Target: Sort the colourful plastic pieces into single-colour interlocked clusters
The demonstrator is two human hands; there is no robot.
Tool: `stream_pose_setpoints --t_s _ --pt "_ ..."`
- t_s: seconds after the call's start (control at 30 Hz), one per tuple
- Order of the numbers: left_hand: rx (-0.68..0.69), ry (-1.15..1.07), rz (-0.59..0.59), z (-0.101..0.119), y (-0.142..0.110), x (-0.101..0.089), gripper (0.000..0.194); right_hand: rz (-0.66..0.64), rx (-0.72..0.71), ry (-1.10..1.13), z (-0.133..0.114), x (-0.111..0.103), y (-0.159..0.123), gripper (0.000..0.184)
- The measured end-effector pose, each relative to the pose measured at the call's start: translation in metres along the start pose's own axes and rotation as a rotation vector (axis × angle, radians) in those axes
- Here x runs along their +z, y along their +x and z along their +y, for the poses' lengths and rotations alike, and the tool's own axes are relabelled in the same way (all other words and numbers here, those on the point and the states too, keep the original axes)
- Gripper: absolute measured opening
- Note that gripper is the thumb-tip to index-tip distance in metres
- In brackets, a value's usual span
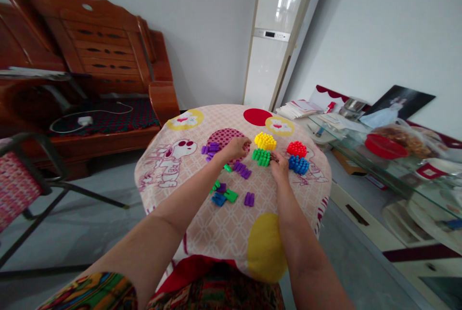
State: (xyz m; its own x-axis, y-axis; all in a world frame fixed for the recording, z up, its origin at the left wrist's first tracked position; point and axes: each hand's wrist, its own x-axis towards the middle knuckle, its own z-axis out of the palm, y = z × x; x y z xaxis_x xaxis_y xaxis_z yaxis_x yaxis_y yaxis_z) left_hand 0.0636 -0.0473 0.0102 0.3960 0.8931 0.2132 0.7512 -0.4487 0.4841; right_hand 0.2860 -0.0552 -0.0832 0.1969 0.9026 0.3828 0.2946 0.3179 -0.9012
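Observation:
My left hand (237,148) is over the table with its fingers curled together in a pinch; what is between them is too small to make out. My right hand (279,166) has its bent fingers against the right side of a cluster of green plastic pieces (261,157). Directly behind that stands a yellow cluster (265,141). To the right of my right hand are a red cluster (297,148) and a blue cluster (299,165). Loose purple pieces (241,170) lie below my left hand, and more purple pieces (210,148) lie left of it.
Nearer me lie a loose green piece (231,196), a blue piece (218,199) and a purple pair (249,199). A patterned cloth covers the round table (202,233). Right stands a glass-topped cabinet (361,170) with a red bowl (388,146); left, a wooden bench (97,55) and chair (21,180).

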Motion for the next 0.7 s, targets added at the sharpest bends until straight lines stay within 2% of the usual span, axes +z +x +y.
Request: stream_pose_setpoints --t_s 0.1,0.2,0.3,0.37,0.5,0.6,0.7 --pt "-0.02 -0.042 -0.05 -0.003 -0.03 -0.027 0.037 -0.011 -0.01 0.017 -0.001 0.0 0.0 0.054" --pt "0.019 -0.031 -0.211 0.004 -0.068 -0.042 0.023 -0.029 -0.024 0.028 -0.004 -0.001 -0.002 0.053" --pt "0.168 0.027 -0.395 0.017 -0.105 -0.036 0.027 -0.043 -0.043 0.033 -0.007 -0.002 -0.003 0.052" --pt "0.219 0.103 -0.445 0.025 -0.123 -0.024 0.031 -0.038 -0.04 0.027 -0.007 -0.002 -0.003 0.052" --pt "0.213 0.194 -0.364 0.028 -0.133 -0.006 0.023 -0.04 -0.036 0.017 -0.006 -0.003 -0.002 0.052" --pt "0.199 0.144 -0.237 0.024 -0.118 -0.006 0.022 -0.05 -0.031 0.007 -0.003 -0.003 -0.001 0.053" --pt "0.173 0.097 -0.1 0.023 -0.092 -0.009 0.02 -0.054 -0.02 0.014 -0.001 -0.002 0.0 0.053"
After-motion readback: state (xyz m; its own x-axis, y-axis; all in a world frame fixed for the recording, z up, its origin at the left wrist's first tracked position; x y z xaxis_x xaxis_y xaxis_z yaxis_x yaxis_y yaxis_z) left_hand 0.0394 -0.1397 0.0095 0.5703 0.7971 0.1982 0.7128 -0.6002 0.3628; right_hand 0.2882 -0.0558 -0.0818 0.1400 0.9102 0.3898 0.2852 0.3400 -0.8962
